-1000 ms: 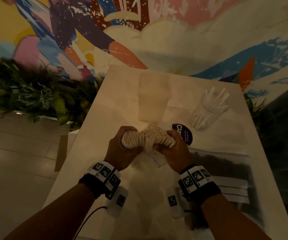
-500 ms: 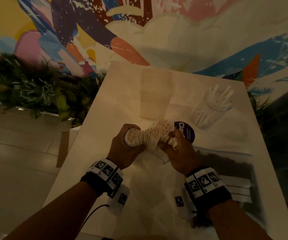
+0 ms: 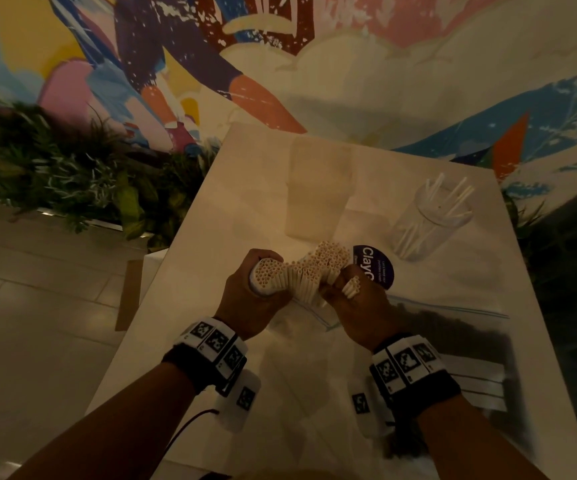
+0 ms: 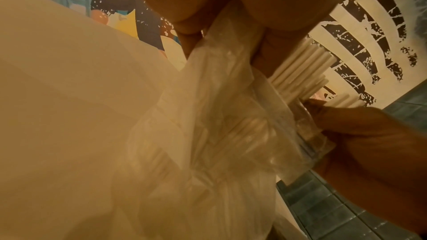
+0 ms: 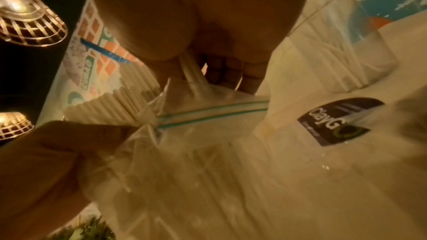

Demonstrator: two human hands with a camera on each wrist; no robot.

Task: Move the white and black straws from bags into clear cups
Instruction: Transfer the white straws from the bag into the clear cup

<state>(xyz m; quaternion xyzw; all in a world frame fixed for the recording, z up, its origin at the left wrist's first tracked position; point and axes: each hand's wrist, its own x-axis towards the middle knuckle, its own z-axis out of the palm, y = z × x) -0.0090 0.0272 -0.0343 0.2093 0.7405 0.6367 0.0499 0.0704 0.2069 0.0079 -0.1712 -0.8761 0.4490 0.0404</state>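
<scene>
A big bundle of white straws (image 3: pixel 311 270) stands upright in a clear zip bag (image 4: pixel 208 134) above the white table (image 3: pixel 210 209). My left hand (image 3: pixel 255 292) grips the bag and the bundle's left side. My right hand (image 3: pixel 356 299) pinches a few white straws (image 3: pixel 351 287) apart from the bundle's right side. A clear cup (image 3: pixel 429 220) with several white straws stands at the back right. A second clear cup (image 3: pixel 318 195) stands behind the bundle. A bag of black straws (image 3: pixel 460 344) lies at the right under my right wrist.
A round dark sticker (image 3: pixel 373 266) lies on the table between the bundle and the right cup. Plants (image 3: pixel 55 174) line the floor to the left of the table. A painted wall (image 3: pixel 314 64) rises behind it.
My right hand has separated a few straws from the bundle's right side and shifted slightly right. The left hand keeps its grip.
</scene>
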